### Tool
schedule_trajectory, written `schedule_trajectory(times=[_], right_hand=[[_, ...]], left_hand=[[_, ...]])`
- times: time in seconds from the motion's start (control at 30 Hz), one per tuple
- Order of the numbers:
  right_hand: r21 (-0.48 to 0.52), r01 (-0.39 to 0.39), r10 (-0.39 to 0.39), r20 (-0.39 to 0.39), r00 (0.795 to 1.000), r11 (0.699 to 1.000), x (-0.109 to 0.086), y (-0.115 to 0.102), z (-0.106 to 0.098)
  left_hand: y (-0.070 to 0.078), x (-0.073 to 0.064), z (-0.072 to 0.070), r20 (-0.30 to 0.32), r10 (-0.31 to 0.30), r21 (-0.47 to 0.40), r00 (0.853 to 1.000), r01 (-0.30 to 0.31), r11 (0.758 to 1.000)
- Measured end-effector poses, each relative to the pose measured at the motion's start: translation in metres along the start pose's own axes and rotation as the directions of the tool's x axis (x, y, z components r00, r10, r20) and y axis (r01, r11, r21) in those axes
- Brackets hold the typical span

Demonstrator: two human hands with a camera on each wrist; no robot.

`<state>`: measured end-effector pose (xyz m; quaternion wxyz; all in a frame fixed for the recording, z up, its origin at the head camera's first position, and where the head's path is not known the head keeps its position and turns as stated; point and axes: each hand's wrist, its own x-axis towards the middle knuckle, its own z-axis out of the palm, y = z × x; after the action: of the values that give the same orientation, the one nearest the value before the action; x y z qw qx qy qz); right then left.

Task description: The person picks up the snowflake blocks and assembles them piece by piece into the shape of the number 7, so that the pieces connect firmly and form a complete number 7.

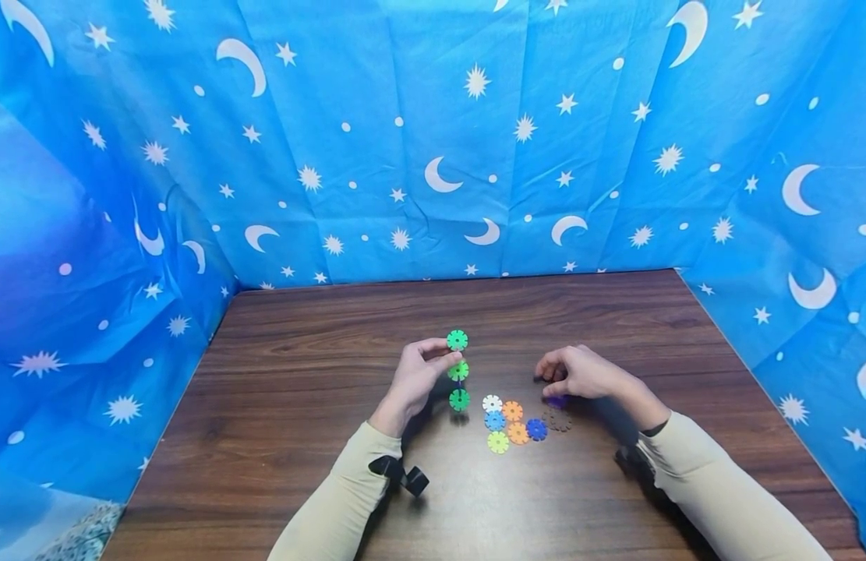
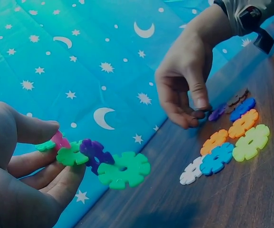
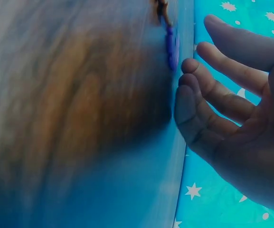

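My left hand (image 1: 413,379) pinches a chain of notched plastic discs between thumb and fingers. In the left wrist view a pink disc (image 2: 61,140) sits at the thumb, followed by a green disc (image 2: 71,154), a purple disc (image 2: 96,156) and a larger-looking green disc (image 2: 124,170) at the free end. Another green disc (image 1: 457,340) tops the chain in the head view. Low over the table, my right hand (image 1: 580,372) has loosely bent fingers, and a gap shows between thumb and fingers (image 3: 212,95). A loose purple disc (image 3: 173,47) lies just beyond its fingertips.
Between the hands, loose discs lie on the wooden table (image 1: 299,335): a white disc (image 1: 492,403), a light blue disc (image 1: 494,421), a yellow-green disc (image 1: 498,442), orange discs (image 1: 513,411), a dark blue disc (image 1: 536,429) and a brown disc (image 1: 561,421). A blue star-patterned cloth (image 1: 376,171) surrounds the table.
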<state>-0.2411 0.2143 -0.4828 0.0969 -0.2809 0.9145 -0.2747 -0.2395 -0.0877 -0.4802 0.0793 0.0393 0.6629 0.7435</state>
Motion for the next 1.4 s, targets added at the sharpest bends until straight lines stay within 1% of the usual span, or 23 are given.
schedule_trajectory(times=[0.13, 0.3, 0.4, 0.5, 0.57, 0.7, 0.8, 1.0, 1.1, 1.2, 1.4], right_hand=[[-0.020, 0.034, -0.033, 0.036, 0.999, 0.999, -0.005, 0.002, -0.002], [-0.005, 0.057, -0.056, 0.085, 0.995, 0.998, -0.010, 0.005, -0.004], [-0.036, 0.077, -0.074, 0.090, 0.993, 0.996, -0.011, 0.007, -0.005], [-0.081, 0.093, -0.087, 0.076, 0.993, 0.992, -0.010, 0.008, -0.003], [-0.094, 0.096, -0.090, 0.069, 0.994, 0.991, -0.010, 0.009, -0.003], [-0.060, 0.086, -0.082, 0.055, 0.995, 0.994, -0.010, 0.008, -0.001], [-0.036, 0.078, -0.077, 0.031, 0.997, 0.996, -0.009, 0.007, 0.000], [-0.036, 0.061, -0.061, -0.012, 0.998, 0.998, -0.007, 0.006, 0.002], [-0.031, 0.069, -0.070, -0.016, 0.997, 0.997, -0.006, 0.005, 0.002], [-0.010, 0.077, -0.077, -0.028, 0.997, 0.997, -0.005, 0.002, 0.002], [0.025, 0.091, -0.089, -0.083, 0.993, 0.996, 0.002, -0.003, 0.001]], left_hand=[[0.001, 0.000, 0.000, 0.003, -0.005, -0.020, 1.000, 0.005, 1.000], [0.002, 0.001, -0.001, 0.003, -0.023, -0.034, 1.000, 0.023, 0.999], [0.002, 0.000, -0.001, 0.007, -0.021, -0.038, 1.000, 0.021, 0.999], [0.002, 0.001, -0.002, 0.010, -0.017, -0.038, 1.000, 0.018, 0.999], [0.002, 0.000, -0.002, 0.012, -0.017, -0.033, 1.000, 0.017, 0.999], [0.002, 0.000, -0.002, 0.009, -0.019, -0.030, 1.000, 0.019, 0.999], [0.002, 0.000, -0.002, 0.004, -0.023, -0.033, 1.000, 0.023, 0.999], [0.001, -0.001, -0.002, 0.007, -0.036, -0.031, 0.999, 0.036, 0.999], [0.001, -0.002, -0.002, 0.007, -0.042, -0.033, 0.999, 0.042, 0.999], [0.001, -0.002, -0.003, 0.008, -0.035, -0.037, 0.999, 0.035, 0.999], [0.002, -0.003, -0.004, 0.006, -0.026, -0.050, 1.000, 0.027, 0.998]])
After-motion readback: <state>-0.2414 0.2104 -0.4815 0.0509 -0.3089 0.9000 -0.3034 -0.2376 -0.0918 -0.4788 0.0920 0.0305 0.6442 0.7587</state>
